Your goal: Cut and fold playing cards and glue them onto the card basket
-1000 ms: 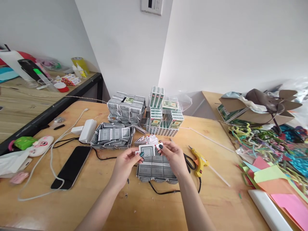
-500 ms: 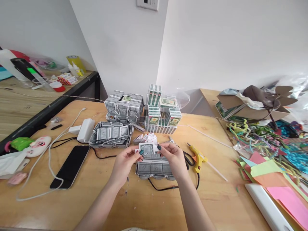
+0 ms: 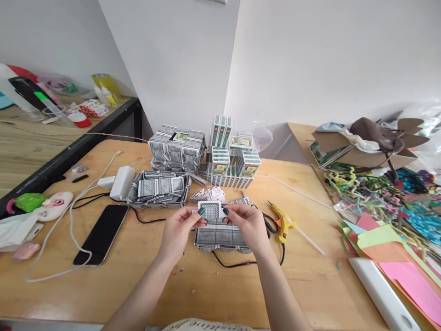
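Observation:
Between my two hands is a playing card (image 3: 210, 212) with a patterned grey back, its face turned away from me. My left hand (image 3: 182, 228) pinches its left edge between thumb and fingers. On the right side, my right hand (image 3: 246, 223) grips the card's white edge the same way; a second card may lie behind it. Just below sits a block built of grey-backed playing cards (image 3: 220, 238), partly covered by my right hand. Beyond the held card lies a small heap of loose folded cards (image 3: 214, 194).
A yellow glue gun (image 3: 283, 223) with a black cord lies to the right. Behind stand a card-covered structure (image 3: 177, 149), a card box (image 3: 156, 202) full of cards, and stacked card packs (image 3: 232, 161). A phone (image 3: 101, 234) and white cable are leftward; coloured paper (image 3: 389, 246) is rightward.
Both hands keep hold of the card, which now stands slightly more upright. The whole view has shifted a little, with the table appearing higher in the picture.

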Action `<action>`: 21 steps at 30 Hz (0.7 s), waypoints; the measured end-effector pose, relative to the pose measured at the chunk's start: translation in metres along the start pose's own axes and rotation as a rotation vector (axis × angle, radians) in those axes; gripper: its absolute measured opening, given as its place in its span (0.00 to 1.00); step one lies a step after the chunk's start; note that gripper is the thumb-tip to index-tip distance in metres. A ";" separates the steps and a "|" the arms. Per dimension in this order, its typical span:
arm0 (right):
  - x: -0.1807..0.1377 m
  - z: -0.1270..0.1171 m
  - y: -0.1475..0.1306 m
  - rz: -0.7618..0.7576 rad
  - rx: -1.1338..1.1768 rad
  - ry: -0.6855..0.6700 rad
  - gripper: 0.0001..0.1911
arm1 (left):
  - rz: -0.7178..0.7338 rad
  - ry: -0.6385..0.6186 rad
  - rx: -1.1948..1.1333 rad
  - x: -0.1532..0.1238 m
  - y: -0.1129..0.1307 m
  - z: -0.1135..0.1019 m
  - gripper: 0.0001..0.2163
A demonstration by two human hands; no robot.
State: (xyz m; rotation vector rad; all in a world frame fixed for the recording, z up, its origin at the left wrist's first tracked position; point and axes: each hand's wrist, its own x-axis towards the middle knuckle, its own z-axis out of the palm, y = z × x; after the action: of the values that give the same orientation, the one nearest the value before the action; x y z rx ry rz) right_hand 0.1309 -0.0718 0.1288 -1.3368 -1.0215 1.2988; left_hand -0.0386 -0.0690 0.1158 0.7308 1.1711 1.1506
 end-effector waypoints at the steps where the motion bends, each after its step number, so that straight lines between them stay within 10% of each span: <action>1: 0.000 0.000 0.000 -0.001 -0.007 -0.004 0.10 | 0.003 0.011 -0.005 0.000 0.000 0.001 0.09; 21: -0.001 -0.005 -0.005 -0.025 -0.072 -0.026 0.12 | -0.010 0.056 -0.037 0.001 -0.004 0.009 0.11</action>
State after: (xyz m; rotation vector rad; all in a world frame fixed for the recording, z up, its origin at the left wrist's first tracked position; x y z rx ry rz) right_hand 0.1366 -0.0724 0.1336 -1.3603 -1.1089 1.2739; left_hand -0.0288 -0.0684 0.1142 0.6673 1.1961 1.1877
